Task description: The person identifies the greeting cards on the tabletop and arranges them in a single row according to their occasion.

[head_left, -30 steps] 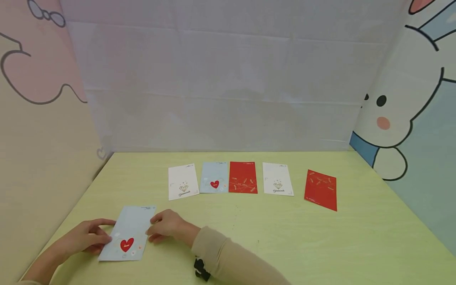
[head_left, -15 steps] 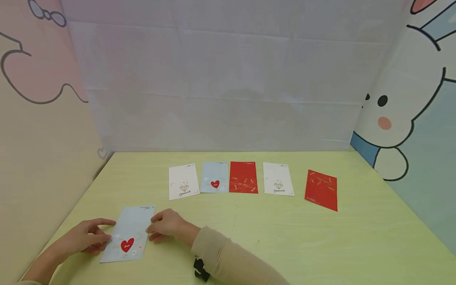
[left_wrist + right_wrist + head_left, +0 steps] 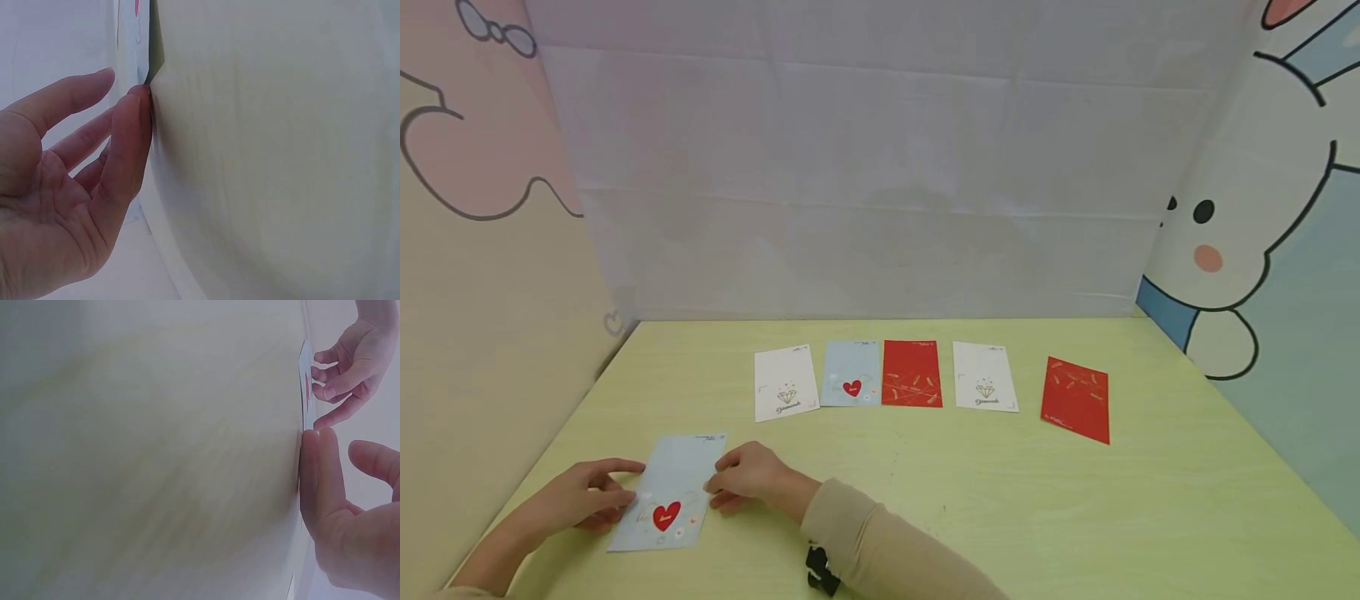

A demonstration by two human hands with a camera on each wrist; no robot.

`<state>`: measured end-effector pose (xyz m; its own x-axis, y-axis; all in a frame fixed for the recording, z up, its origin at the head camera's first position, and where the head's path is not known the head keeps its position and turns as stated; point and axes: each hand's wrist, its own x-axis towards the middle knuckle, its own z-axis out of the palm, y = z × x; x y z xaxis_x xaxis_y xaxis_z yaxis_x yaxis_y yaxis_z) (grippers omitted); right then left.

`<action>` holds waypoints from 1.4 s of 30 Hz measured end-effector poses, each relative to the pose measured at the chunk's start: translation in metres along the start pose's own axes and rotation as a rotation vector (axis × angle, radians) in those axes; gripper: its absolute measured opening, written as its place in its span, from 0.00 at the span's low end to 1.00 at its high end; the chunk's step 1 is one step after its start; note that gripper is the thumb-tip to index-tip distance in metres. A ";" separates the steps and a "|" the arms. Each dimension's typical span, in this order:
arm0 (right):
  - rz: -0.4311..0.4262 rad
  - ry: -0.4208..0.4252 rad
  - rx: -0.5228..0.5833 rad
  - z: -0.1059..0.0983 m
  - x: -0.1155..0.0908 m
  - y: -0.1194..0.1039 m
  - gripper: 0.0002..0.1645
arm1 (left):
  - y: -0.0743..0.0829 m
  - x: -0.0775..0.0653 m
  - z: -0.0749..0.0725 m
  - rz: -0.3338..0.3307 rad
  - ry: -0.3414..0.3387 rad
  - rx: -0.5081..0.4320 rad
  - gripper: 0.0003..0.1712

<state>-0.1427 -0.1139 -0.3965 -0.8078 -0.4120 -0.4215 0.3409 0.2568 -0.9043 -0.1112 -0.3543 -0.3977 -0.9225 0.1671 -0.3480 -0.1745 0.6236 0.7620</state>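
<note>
A light blue card (image 3: 681,475) with a red heart near its lower end lies at the front left of the table, between both hands. At its left edge, the fingertips of my left hand (image 3: 572,500) touch the card; in the left wrist view the thumb stands apart from the fingers. My right hand (image 3: 756,479) is at the opposite edge, with its fingertips against the card's side. Seen from the right wrist, the right hand's fingers (image 3: 331,475) are nearly straight along the tabletop, and the thumb is off the card. Neither hand pinches it.
Farther back on the pale yellow-green table (image 3: 962,500) is a row of cards: a white diamond card (image 3: 785,371), a blue heart card (image 3: 850,362), a red card (image 3: 912,371), and another white diamond card (image 3: 985,367). A tilted red card (image 3: 1075,400) lies to their right.
</note>
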 end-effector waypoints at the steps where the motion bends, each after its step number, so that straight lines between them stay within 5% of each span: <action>1: -0.001 -0.003 0.002 0.000 0.000 0.000 0.08 | 0.000 0.000 0.000 0.003 -0.001 0.001 0.33; 14: -0.003 -0.005 -0.002 -0.002 0.002 0.001 0.10 | 0.002 0.000 0.001 0.003 0.014 0.024 0.34; 19: -0.040 0.020 -0.017 -0.009 0.001 0.000 0.11 | 0.004 0.002 0.006 0.020 0.125 0.076 0.32; 28: -0.201 0.072 0.026 -0.045 0.007 -0.003 0.09 | 0.035 0.008 0.021 0.188 0.308 0.119 0.24; 36: -0.218 0.126 0.055 -0.087 0.013 0.001 0.11 | 0.060 0.020 0.038 0.325 0.307 0.051 0.19; 42: -0.214 0.152 0.085 -0.116 0.010 0.002 0.14 | 0.073 0.035 0.051 0.339 0.251 -0.015 0.18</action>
<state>-0.2064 -0.0159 -0.3946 -0.9267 -0.3110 -0.2111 0.1885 0.1014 -0.9768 -0.1388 -0.2643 -0.3825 -0.9835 0.1683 0.0659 0.1497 0.5541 0.8189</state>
